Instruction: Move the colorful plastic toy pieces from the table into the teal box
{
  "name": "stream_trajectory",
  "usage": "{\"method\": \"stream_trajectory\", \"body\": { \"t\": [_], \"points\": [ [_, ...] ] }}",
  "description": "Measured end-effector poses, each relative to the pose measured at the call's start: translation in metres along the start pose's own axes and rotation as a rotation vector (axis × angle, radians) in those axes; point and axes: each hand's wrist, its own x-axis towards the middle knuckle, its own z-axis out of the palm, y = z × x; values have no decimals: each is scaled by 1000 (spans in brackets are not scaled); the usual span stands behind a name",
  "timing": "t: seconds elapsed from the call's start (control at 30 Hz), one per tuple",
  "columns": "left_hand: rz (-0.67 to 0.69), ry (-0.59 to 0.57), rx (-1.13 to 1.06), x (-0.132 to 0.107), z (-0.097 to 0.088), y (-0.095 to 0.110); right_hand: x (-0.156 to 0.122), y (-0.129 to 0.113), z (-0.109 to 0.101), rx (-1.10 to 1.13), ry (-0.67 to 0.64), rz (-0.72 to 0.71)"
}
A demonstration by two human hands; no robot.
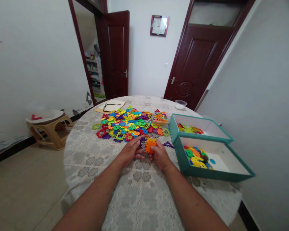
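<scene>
Between the thumb and fingers of my right hand (160, 156) is an orange square plastic piece (150, 146) with toothed edges. My left hand (131, 151) is just to its left, fingers curled around a purple toothed piece (142, 142); the fingers partly hide this piece. Directly beyond both hands spreads a pile of colourful toothed and round plastic pieces (127, 123). A loose purple toothed piece (168, 144) lies on the cloth to the right of my right hand.
Two teal boxes with white insides, a nearer box (216, 175) and a farther box (207, 119), hold more pieces on the right. A clear container (161, 122) of small pieces stands behind the pile. Glasses (112, 104) and a clear bowl (181, 104) are farther back on the tablecloth (144, 199).
</scene>
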Motion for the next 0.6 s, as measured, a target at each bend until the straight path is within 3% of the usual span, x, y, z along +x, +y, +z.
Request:
{"method": "stream_trajectory", "body": {
  "t": [0.17,0.33,0.47,0.6],
  "points": [
    [18,-30,75,4,-7,-1,0,-3,2,-167,13,-42],
    [43,-23,83,8,-11,-6,-10,-20,17,-356,117,-117],
    [8,31,-11,12,-12,-11,-19,-59,22,-524,202,-214],
    [6,-18,-26,11,-10,-10,-26,-119,-3,-790,371,-360]
  ]
}}
